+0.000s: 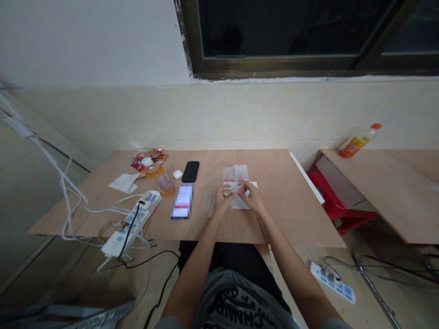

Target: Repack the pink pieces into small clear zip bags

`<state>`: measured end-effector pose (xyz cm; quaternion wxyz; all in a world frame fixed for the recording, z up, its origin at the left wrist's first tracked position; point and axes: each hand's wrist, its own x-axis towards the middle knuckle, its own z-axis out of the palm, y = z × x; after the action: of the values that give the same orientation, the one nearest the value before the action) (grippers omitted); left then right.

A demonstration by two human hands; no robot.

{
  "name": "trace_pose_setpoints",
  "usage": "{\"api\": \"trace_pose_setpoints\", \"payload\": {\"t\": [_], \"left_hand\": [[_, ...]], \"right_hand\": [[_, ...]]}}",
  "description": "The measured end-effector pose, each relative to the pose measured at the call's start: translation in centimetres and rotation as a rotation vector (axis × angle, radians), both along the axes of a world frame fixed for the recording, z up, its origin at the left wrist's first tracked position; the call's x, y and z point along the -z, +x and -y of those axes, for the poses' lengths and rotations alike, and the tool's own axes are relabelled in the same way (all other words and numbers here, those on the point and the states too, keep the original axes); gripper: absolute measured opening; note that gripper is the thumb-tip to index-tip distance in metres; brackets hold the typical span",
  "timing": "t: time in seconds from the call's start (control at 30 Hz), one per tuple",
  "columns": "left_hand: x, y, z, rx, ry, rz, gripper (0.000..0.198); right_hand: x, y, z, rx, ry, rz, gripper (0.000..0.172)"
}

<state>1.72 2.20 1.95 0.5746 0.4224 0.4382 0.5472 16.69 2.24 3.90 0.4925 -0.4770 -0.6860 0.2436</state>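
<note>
My left hand [222, 196] and my right hand [249, 195] meet over the wooden table, with thumbs and fingertips pinched close together. Whatever sits between the fingertips is too small to name. Under both hands lies a white sheet of paper [243, 204]. Just beyond the fingers rest two small clear plastic bags with pinkish marks or bits, the left bag [227, 173] beside the right bag [241, 172]. A flat, see-through piece of plastic [209, 202] lies to the left of my left hand.
Left of my hands are a lit phone [183, 201], a black phone [191, 172], a white case [177, 174], an orange drink bottle [158, 177], tissue [124, 183], and red wrappers [160, 156]. A corded power strip [133, 221] overhangs the table edge. Another table [394, 187] stands right.
</note>
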Motion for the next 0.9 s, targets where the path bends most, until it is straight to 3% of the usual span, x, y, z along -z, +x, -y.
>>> {"api": "trace_pose_setpoints", "payload": {"t": [0.23, 0.7, 0.9], "left_hand": [[0.06, 0.46, -0.18, -0.058, 0.045, 0.01, 0.044], [0.45, 0.38, -0.25, -0.059, 0.057, 0.127, 0.043], [0.08, 0.51, -0.28, -0.031, -0.001, 0.21, 0.056]], "right_hand": [[0.11, 0.02, 0.17, 0.023, 0.017, 0.075, 0.02], [0.59, 0.06, -0.31, 0.056, -0.021, 0.006, 0.021], [0.79, 0.15, -0.45, 0.063, -0.048, -0.068, 0.023]]}}
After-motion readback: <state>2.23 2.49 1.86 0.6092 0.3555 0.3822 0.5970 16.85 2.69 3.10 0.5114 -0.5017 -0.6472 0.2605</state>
